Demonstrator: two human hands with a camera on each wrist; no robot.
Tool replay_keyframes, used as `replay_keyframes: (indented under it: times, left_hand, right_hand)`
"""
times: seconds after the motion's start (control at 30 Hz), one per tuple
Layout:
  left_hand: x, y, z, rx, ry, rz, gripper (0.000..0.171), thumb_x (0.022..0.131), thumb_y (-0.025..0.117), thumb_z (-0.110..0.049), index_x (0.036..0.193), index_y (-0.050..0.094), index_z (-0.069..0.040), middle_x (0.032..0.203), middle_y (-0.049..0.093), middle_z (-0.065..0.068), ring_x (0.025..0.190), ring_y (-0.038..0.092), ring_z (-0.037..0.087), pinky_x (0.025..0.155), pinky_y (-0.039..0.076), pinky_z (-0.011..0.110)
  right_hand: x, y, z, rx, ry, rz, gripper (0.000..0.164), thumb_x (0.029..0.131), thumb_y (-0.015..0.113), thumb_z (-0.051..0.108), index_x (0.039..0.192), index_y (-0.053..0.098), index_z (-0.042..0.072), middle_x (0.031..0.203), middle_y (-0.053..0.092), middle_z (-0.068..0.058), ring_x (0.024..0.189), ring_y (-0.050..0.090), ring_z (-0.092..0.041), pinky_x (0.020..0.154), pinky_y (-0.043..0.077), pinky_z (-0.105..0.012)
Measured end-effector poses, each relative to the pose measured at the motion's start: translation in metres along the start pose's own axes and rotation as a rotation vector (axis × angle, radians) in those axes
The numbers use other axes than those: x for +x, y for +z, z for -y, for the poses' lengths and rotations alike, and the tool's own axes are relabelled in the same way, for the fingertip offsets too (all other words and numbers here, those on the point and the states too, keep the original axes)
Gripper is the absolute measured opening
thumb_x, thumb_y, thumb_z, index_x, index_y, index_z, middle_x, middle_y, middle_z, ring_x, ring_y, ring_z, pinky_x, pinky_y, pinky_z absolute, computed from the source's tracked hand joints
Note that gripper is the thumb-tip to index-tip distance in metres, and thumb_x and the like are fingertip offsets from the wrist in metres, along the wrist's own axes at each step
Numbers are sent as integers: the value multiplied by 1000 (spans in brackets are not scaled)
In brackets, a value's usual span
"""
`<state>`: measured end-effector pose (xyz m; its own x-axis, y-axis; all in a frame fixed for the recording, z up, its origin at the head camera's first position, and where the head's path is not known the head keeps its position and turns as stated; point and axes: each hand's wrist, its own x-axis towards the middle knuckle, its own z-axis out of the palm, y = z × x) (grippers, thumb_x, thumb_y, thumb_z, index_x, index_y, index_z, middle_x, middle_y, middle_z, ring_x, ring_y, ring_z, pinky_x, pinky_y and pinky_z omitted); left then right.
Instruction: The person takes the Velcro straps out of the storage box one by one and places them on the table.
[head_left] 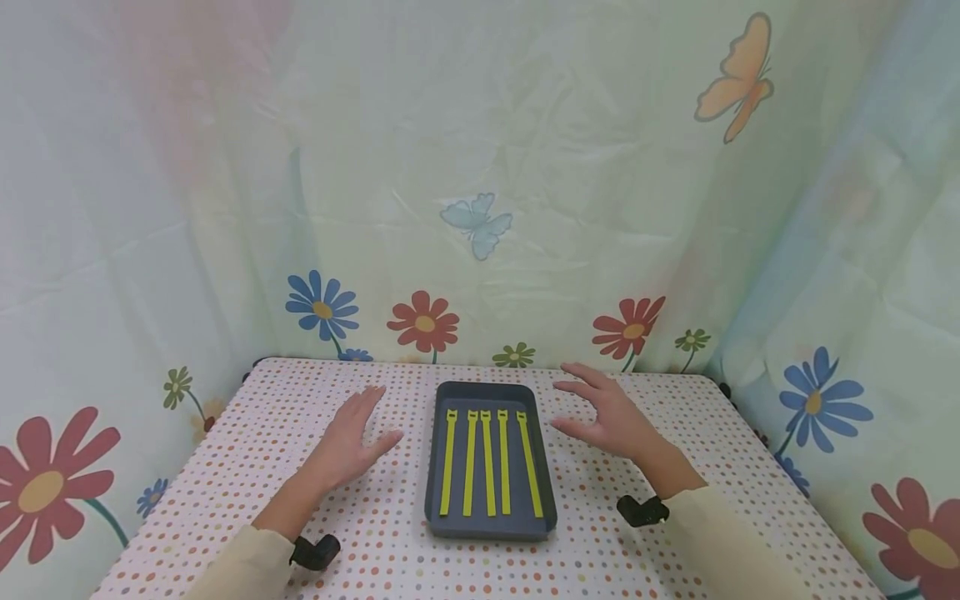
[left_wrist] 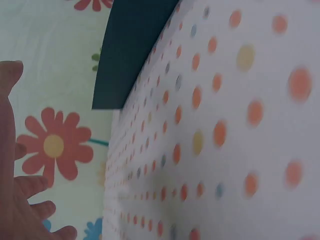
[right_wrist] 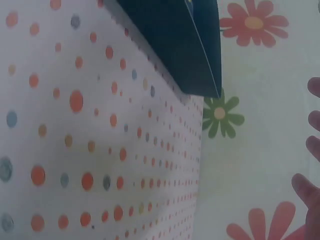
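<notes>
A dark grey rectangular tray (head_left: 491,527) lies on the dotted table between my two hands. Inside it several yellow straps (head_left: 488,462), each with a slotted head at the far end, lie side by side, the rightmost slanting. My left hand (head_left: 348,446) is held to the left of the tray, thumb and fingers spread, with nothing in it. On the right, my right hand (head_left: 611,417) hovers beside the tray's far part, fingers apart and holding nothing. Both wrist views show the tray's outer wall (left_wrist: 132,50) (right_wrist: 175,45) and part of each hand, apart from it.
The table (head_left: 375,550) has a white covering with coloured dots. A curtain (head_left: 570,275) printed with flowers and butterflies surrounds its back and sides. A black wrist camera mount (head_left: 315,552) sits on the left wrist, another black mount (head_left: 642,511) on the right.
</notes>
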<state>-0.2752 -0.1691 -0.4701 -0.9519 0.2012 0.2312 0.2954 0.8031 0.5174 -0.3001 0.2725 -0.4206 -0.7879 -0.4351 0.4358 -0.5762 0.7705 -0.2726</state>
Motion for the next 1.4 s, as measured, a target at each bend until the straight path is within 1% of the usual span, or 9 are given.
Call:
replay_keyframes:
  times: [0.23, 0.4, 0.6, 0.67, 0.87, 1.0, 1.2, 1.3, 1.4]
  left_hand:
    - [-9, 14, -16, -171, -67, 35, 85, 97, 61, -58, 162, 30, -14, 167, 31, 16, 154, 27, 41, 123, 27, 64]
    - [-14, 21, -27, -283, -152, 45, 79, 97, 66, -50, 161, 34, -18, 165, 36, 14, 152, 34, 40, 121, 32, 62]
    - [-17, 32, -34, -418, -175, 53, 72, 98, 69, -40, 159, 37, -16, 161, 43, 14, 143, 47, 41, 113, 46, 54]
    - [-18, 35, -35, -452, -180, 63, 71, 98, 69, -39, 158, 38, -16, 160, 45, 13, 143, 48, 39, 113, 47, 52]
    - [-22, 42, -38, -492, -160, 77, 67, 98, 69, -38, 155, 43, -13, 154, 51, 14, 136, 55, 38, 108, 52, 50]
    - [-23, 46, -42, -508, -162, 94, 66, 99, 68, -39, 155, 43, -13, 150, 54, 13, 134, 57, 37, 105, 54, 49]
    - [-23, 49, -48, -543, -146, 125, 64, 100, 68, -32, 155, 42, -9, 149, 55, 14, 129, 60, 34, 99, 57, 46]
    - [-22, 49, -51, -539, -149, 132, 64, 100, 68, -31, 154, 43, -8, 147, 56, 14, 127, 62, 32, 96, 59, 44]
    - [-21, 48, -54, -546, -169, 141, 64, 99, 69, -31, 153, 44, -8, 148, 56, 14, 128, 62, 32, 96, 59, 44]
  right_hand:
    - [6, 10, 15, 71, -13, 17, 58, 87, 79, 50, 136, 67, 20, 157, 47, -6, 145, 43, -34, 110, 43, -66]
    - [10, 18, 24, 124, -41, 57, 55, 89, 78, 48, 135, 67, 20, 157, 49, -4, 145, 45, -34, 110, 45, -63]
    - [16, 27, 32, 128, -81, 67, 51, 90, 78, 45, 133, 68, 20, 153, 51, -6, 142, 48, -33, 108, 48, -61]
    - [17, 30, 34, 130, -85, 65, 50, 89, 79, 44, 132, 68, 21, 152, 53, -6, 141, 50, -33, 107, 49, -60]
    - [23, 38, 44, 185, -80, 97, 50, 86, 83, 39, 131, 70, 20, 149, 57, -2, 140, 51, -29, 109, 49, -57]
    - [27, 43, 48, 190, -129, 117, 44, 89, 81, 39, 128, 71, 21, 142, 61, 0, 135, 56, -25, 106, 53, -52]
    - [35, 50, 53, 217, -178, 120, 35, 89, 81, 35, 120, 73, 23, 132, 66, 1, 124, 62, -19, 101, 56, -47]
    - [39, 52, 56, 228, -168, 164, 33, 90, 80, 34, 120, 73, 22, 130, 66, 3, 123, 62, -19, 101, 56, -47]
    - [43, 53, 59, 249, -153, 237, 34, 92, 77, 37, 122, 73, 22, 131, 65, 4, 124, 62, -20, 103, 55, -49]
